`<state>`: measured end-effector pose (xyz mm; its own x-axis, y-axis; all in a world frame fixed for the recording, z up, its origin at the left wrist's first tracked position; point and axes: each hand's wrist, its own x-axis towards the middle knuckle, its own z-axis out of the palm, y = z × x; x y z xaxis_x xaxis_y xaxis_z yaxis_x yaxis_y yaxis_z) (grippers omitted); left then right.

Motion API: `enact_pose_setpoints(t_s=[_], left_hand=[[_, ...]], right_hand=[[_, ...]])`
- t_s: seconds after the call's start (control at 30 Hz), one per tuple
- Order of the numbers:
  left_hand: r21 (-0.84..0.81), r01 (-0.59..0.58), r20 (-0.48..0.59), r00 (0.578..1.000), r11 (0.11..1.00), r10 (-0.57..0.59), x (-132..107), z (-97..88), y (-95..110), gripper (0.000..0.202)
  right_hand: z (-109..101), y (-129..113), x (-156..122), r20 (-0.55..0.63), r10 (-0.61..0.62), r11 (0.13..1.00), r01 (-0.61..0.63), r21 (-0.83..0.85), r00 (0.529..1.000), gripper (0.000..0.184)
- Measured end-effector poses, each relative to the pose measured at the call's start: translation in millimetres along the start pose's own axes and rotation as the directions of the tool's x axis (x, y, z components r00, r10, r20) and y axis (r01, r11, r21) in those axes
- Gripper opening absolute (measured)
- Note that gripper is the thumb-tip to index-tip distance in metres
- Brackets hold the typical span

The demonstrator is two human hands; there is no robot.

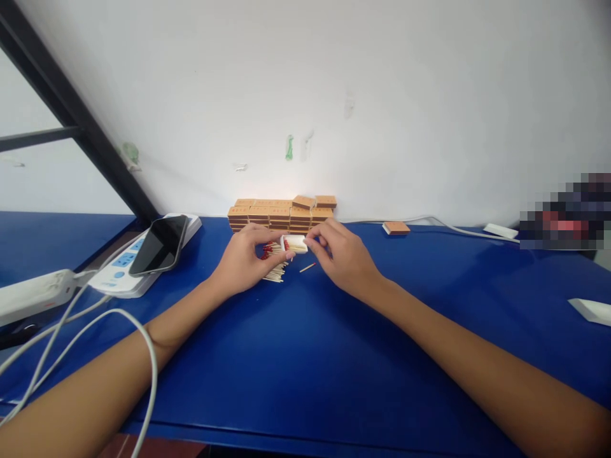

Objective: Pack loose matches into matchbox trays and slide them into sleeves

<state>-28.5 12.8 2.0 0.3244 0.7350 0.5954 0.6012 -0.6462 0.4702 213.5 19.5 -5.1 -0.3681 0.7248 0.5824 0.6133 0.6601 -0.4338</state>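
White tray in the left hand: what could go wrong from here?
1. The white tray is open on top with matches inside; a tilt in the left hand could spill them.
2. The matchbox stack stands just beyond the tray, with one box sitting askew on top; a knock might topple it.
3. A loop of white cable crosses the left forearm and could snag as the arm moves.

matches (275, 272): red heads on pale cream sticks, as far as my feed shows
little tray (298, 240): white
stacked matchboxes (279, 211): i see orange-tan tops, dark brown bands along the sides
tabletop (286, 356): deep blue, plain
wall (405, 114): greyish white, one green smear (289, 147) i notice
power strip (119, 290): white, light blue socket panels (126, 259)
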Motion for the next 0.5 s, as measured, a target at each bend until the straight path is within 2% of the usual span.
enact_pose_setpoints(t_s=[0.07,0.17,0.3,0.4,0.5], left_hand=[[0.03,0.058,-0.082,0.995,0.998,-0.056,1.2,-1.5,-3.4,0.03],[0.056,0.116,-0.165,0.981,0.992,-0.105,3.0,-4.8,-6.9,0.028],[0.065,0.119,-0.176,0.979,0.991,-0.106,4.1,-7.2,-6.8,0.027],[0.068,0.109,-0.162,0.982,0.992,-0.096,3.5,-6.2,-6.4,0.026],[0.082,0.108,-0.155,0.983,0.991,-0.095,2.2,-4.1,-8.0,0.03]], right_hand=[[-0.8,2.9,0.2,0.017,0.007,1.0,-0.007,-0.003,1.0,0.013],[-0.8,8.7,-0.5,0.189,-0.012,1.0,0.011,0.005,0.982,0.009],[-1.8,13.4,-1.7,0.394,-0.048,0.998,0.031,0.049,0.918,0.007],[-3.0,14.3,-1.4,0.456,-0.017,0.998,-0.008,0.054,0.89,0.002],[-3.1,14.2,-1.2,0.472,0.008,0.999,-0.025,0.029,0.882,0.008]])
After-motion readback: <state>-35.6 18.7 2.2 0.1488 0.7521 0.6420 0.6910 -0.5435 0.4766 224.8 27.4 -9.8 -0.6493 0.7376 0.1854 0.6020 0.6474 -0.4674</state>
